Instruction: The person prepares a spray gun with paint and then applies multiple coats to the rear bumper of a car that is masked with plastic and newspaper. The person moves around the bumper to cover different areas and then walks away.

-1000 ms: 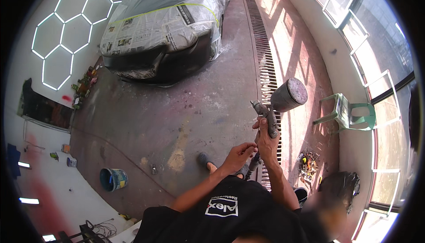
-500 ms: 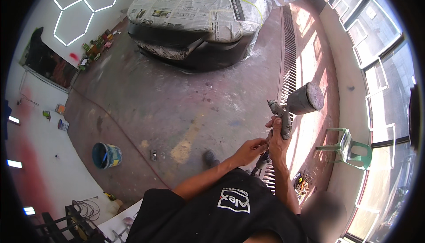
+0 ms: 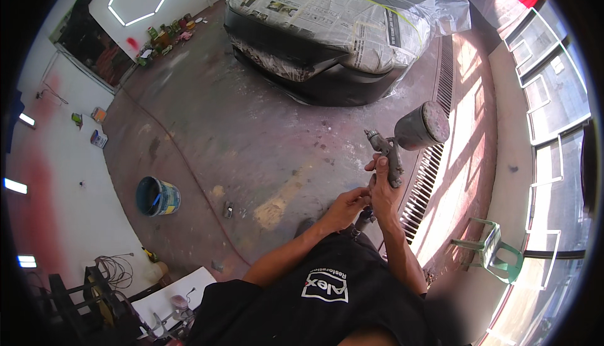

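My right hand point(image 3: 384, 195) grips a grey spray gun point(image 3: 391, 160), held upright with a paint-stained cup point(image 3: 420, 125) tilted at its right. My left hand point(image 3: 346, 209) is closed low at the gun's handle, against my right hand, around the dark fitting below; what exactly its fingers pinch is hidden. Ahead stands a car point(image 3: 327, 88) with a dark front end, covered above in newspaper, yellow-green tape and plastic sheeting.
A grated floor drain point(image 3: 425, 192) runs along the right, beside a green plastic chair point(image 3: 503, 255) and windows. A blue bucket point(image 3: 165, 198) and red hose point(image 3: 207, 192) lie left; cans point(image 3: 160, 40) line the far wall. Cables and a rack fill the lower left.
The view has turned left, so the car, drain and chair appear farther right. Both hands stay on the spray gun, with the left still closed at its lower end.
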